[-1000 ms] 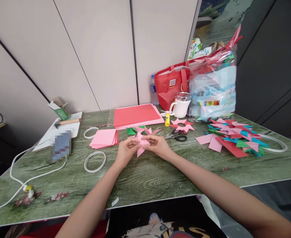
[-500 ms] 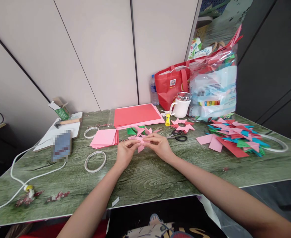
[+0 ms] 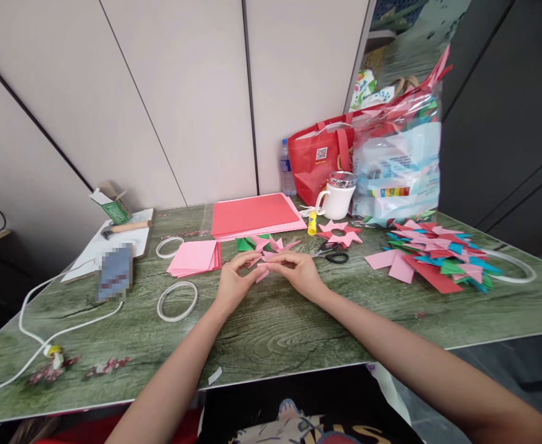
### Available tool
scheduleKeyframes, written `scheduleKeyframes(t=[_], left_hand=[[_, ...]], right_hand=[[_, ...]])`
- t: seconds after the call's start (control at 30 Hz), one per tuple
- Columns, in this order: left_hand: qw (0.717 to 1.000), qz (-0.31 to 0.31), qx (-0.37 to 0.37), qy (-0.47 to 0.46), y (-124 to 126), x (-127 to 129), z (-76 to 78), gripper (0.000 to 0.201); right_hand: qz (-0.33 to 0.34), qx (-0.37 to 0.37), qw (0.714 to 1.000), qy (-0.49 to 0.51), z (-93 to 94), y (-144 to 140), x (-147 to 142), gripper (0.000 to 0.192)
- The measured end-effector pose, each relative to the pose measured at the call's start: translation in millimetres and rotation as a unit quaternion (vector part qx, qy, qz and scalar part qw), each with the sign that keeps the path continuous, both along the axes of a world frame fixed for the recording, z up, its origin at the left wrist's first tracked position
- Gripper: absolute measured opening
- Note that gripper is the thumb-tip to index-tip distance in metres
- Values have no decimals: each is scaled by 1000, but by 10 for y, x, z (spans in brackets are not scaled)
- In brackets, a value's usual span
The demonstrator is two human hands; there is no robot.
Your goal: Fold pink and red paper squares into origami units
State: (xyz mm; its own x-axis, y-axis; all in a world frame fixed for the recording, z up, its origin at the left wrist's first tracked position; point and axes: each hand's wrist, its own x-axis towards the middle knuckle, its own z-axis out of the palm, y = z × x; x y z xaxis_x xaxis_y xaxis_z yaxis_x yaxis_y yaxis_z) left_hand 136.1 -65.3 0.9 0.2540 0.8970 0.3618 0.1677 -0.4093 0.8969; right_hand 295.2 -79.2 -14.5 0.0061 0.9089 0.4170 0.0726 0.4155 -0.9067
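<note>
Over the middle of the table, my left hand (image 3: pixel 234 280) and my right hand (image 3: pixel 298 274) meet around a small folded piece of pink paper (image 3: pixel 262 274). The right thumb and fingers pinch the paper. My left thumb and fingertips are at its other side, curled around it with a gap between thumb and index finger. Fingers cover much of the paper. Just behind the hands lie folded pink and green paper pieces (image 3: pixel 275 243). A stack of pink paper squares (image 3: pixel 194 256) is left of my left hand, and black-handled scissors (image 3: pixel 336 256) lie right of my right hand.
Red and pink sheets (image 3: pixel 256 216) lie at the back beside a glue stick (image 3: pixel 312 223) and a white mug (image 3: pixel 338 197). Folded pieces (image 3: pixel 441 250) are heaped at right. Tape rolls (image 3: pixel 177 301), a hammer (image 3: pixel 127 229) and a white cord (image 3: pixel 79 330) are at left.
My left thumb and index finger have spread slightly apart, and the pink paper has tilted in my fingers. Both hands stay in nearly the same place.
</note>
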Motion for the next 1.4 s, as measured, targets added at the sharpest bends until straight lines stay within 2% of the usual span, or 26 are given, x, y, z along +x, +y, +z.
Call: scheduleKeyframes(t=[0.13,0.23,0.43,0.57,0.67,0.93,1.1,1.4], left_hand=[[998,-14,-67,12,-27,14,23,20],[993,-15,-114,-19,-33,26,7,17],[982,-62,-173,-48,-32,39,-3,26],[960,-124,-245,-63,-61,51,7,37],[947,-155,-276,-55,-77,45,11,37],[920,-188,-338,-64,-74,-10,35,35],[923,-164,-343,-61,-72,-1,14,33],[947,-146,-284,-45,-76,24,3,37]], right_hand=[[1,-39,999,16,-15,12,-9,20],[15,-56,998,24,-38,21,-15,19],[54,-80,994,54,-60,39,-10,22],[51,-84,993,72,-58,58,1,23],[42,-96,990,91,-60,71,6,23],[62,-132,986,80,-96,81,23,29],[69,-141,984,84,-113,85,18,29],[91,-108,988,69,-70,58,14,23]])
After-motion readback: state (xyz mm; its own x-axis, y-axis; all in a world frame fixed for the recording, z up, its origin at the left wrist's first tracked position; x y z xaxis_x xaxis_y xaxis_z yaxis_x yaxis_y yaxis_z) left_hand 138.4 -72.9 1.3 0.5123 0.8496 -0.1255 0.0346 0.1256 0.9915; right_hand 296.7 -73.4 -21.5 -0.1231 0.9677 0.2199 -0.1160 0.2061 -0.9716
